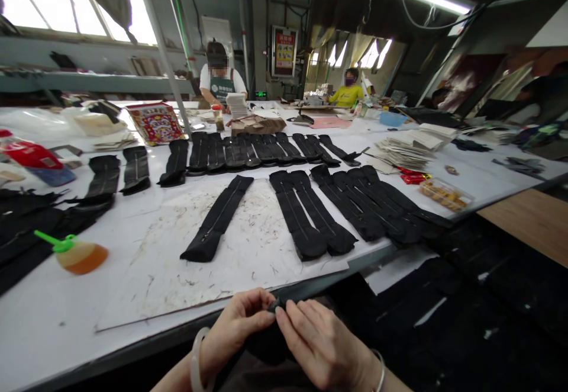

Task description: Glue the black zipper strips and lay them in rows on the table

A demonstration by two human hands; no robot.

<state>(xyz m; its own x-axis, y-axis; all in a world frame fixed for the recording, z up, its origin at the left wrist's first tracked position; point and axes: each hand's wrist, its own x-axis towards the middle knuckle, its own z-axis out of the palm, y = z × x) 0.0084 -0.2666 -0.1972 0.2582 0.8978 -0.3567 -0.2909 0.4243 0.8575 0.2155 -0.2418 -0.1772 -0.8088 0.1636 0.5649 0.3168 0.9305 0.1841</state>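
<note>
your left hand (237,324) and right hand (322,341) meet at the dark cloth (275,305), held just on your side of the near edge of the tabletop (44,333). your left fingers close thumb to forefinger on its left end; your right fingers are drawn together on its right end, almost tip to tip with the left. neither hand looks nearer: the cloth lies squarely between them. its long axis is hard to tell, since its lower part merges with the dark below your hands. beyond your fingertips, the lone zippered strip (216,220) slants from near left to far right, closer to your left hand; the pair of strips (296,217) runs from far left to near right, closer to your right.
</note>
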